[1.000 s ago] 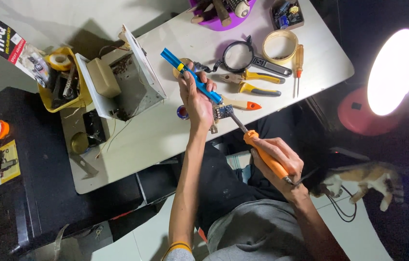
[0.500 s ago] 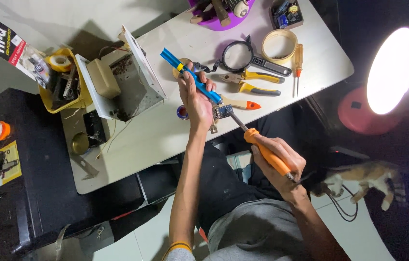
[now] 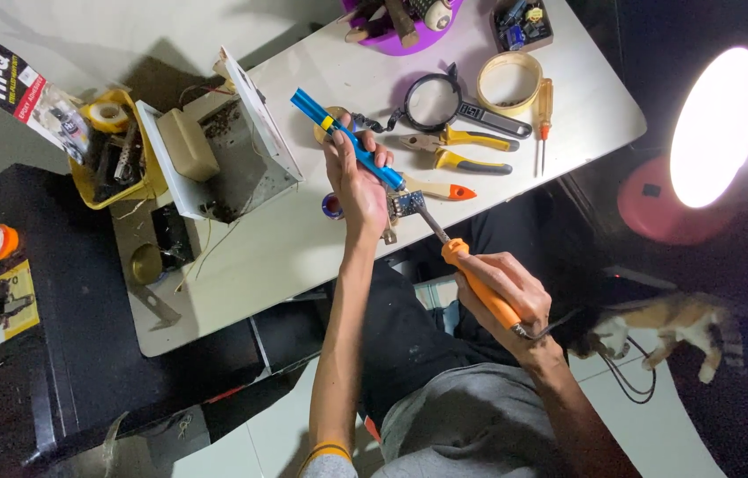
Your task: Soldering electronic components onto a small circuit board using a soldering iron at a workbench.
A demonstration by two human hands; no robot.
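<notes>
Surface: white rectangular bench (image 3: 303,257) lit by a round glowing lamp (image 3: 714,128) at 3 o'clock; dark floor around it.
Circuit board: small blue circuit board (image 3: 403,204) sits at the bench's near edge, just beside the left thumb.
Soldering iron: orange-handled soldering iron (image 3: 478,288) slants from 5 o'clock up to the board, its metal tip touching it.
Right hand: right hand (image 3: 511,292) is closed around the orange handle.
Left hand: left hand (image 3: 358,173) is wrapped around a blue cylindrical desoldering pump (image 3: 347,142) that points toward 10 o'clock.
Nearby tools: yellow-handled pliers (image 3: 449,149), a black-framed magnifying glass (image 3: 436,97) and a roll of beige tape (image 3: 509,81) lie at 1 o'clock of the board.
Farther out: opened white metal device case (image 3: 232,142) at 9 o'clock, with a yellow plastic tray (image 3: 113,190) of parts beyond it.
Floor: calico cat (image 3: 657,327) lies at 4 o'clock.
</notes>
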